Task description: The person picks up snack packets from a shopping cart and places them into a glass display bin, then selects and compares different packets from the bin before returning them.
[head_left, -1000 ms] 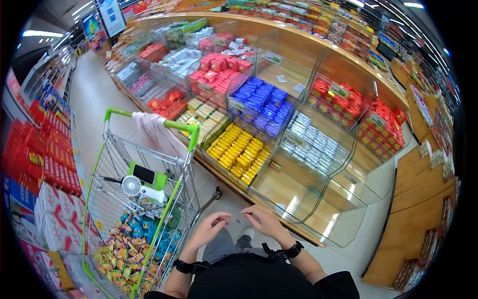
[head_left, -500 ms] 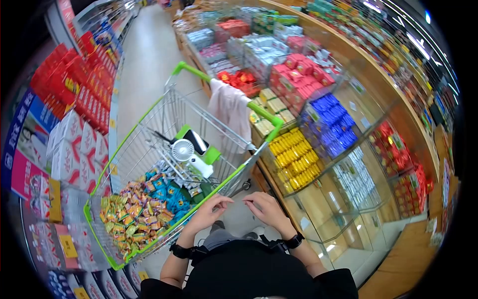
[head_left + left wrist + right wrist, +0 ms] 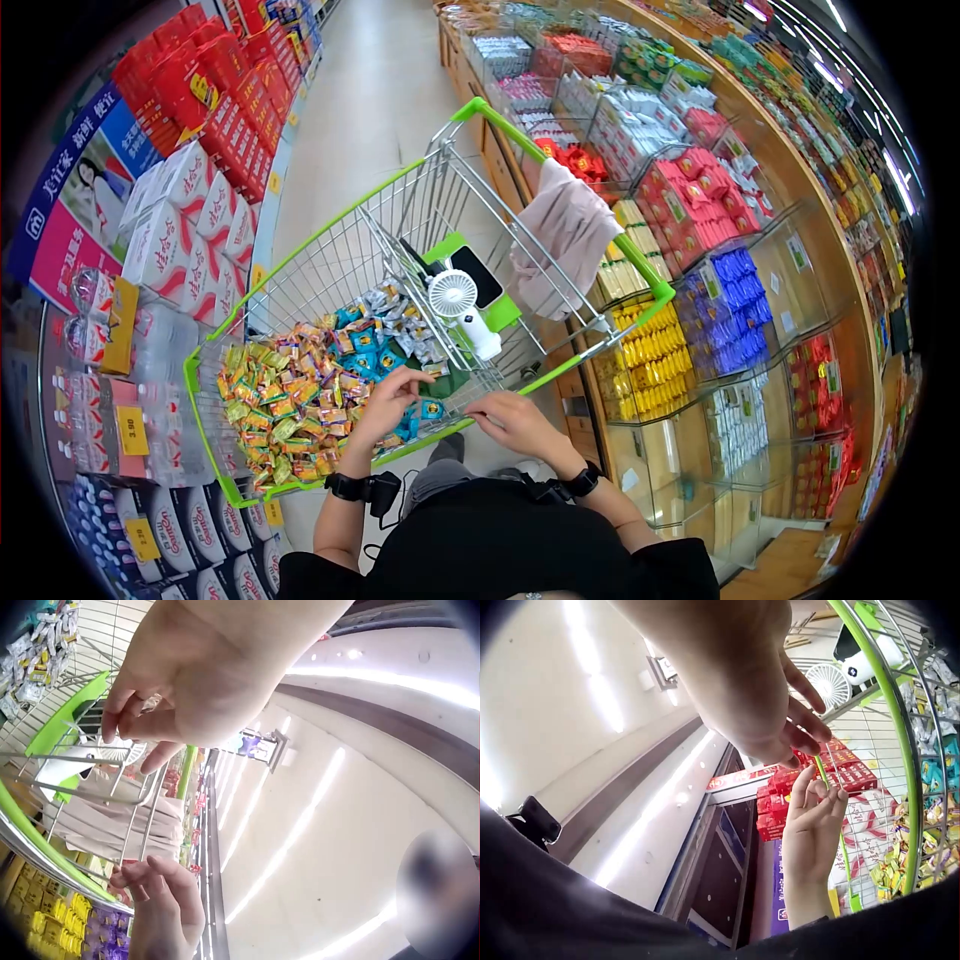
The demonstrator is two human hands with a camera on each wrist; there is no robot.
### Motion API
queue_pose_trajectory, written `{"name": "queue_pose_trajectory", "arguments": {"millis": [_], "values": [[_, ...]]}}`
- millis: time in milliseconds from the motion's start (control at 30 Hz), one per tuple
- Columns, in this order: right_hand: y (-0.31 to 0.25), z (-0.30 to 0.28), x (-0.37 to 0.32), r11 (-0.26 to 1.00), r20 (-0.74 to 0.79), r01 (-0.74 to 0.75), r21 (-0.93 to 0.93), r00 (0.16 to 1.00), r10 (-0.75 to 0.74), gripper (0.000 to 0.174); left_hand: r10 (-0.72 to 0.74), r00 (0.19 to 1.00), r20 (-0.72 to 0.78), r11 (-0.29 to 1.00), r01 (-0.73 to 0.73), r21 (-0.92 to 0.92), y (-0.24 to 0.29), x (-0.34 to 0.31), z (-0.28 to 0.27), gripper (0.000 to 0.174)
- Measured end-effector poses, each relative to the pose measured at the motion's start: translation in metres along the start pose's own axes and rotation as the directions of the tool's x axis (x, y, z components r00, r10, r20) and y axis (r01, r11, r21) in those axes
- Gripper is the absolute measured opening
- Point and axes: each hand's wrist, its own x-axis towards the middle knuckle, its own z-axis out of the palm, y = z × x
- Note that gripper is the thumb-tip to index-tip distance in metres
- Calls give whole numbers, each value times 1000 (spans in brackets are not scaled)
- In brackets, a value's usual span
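Both hands are held up in front of the body with loosely bent fingers and nothing in them. My left hand [image 3: 388, 408] overlaps the near side of the shopping cart [image 3: 300, 232] in the head view. Beside it on the right is my right hand [image 3: 520, 425], near the cart's handle end. Wrapped candies [image 3: 290, 390] in yellow, orange, teal and silver are heaped in the cart. Toward its handle lie a white handheld fan [image 3: 455, 295] and a dark-screened phone [image 3: 478, 272]. A pale pink cloth [image 3: 562, 238] hangs by the green handle.
Clear-walled candy bins [image 3: 645, 360] line the right side. Red boxes [image 3: 235, 140], white cartons [image 3: 190, 215] and bottle packs [image 3: 165, 345] stand stacked on the left. An aisle floor [image 3: 370, 80] runs ahead between them.
The head view has turned left, so the cart and bins now sit further right in it. My left hand has risen slightly and now overlaps the cart's near side.
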Motion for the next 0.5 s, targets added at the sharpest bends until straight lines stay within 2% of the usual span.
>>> {"name": "queue_pose_trajectory", "arguments": {"millis": [133, 167, 333, 400, 467, 500], "values": [[1, 13, 22, 998, 51, 35, 43, 998, -37, 12, -54, 997, -59, 999, 54, -8, -22, 11, -21, 38], [3, 17, 25, 999, 75, 18, 47, 997, -22, 12, -100, 994, -50, 992, 96, -85, -31, 16, -27, 35], [12, 38, 43, 995, 151, 3, 98, 988, -18, 12, -163, 982, -97, 985, 155, -79, -71, 44, -48, 26], [17, 48, 49, 992, 231, -38, 119, 973, 9, 13, -217, 969, -122, 959, 235, 158, -84, 56, -56, 18], [20, 55, 55, 991, 254, -47, 123, 967, 14, 14, -207, 964, -166, 956, 236, 175, -114, 70, -63, 19], [22, 58, 58, 992, 269, -52, 119, 963, 18, 14, -159, 975, -155, 941, 197, 275, -129, 80, -68, 20]]}}
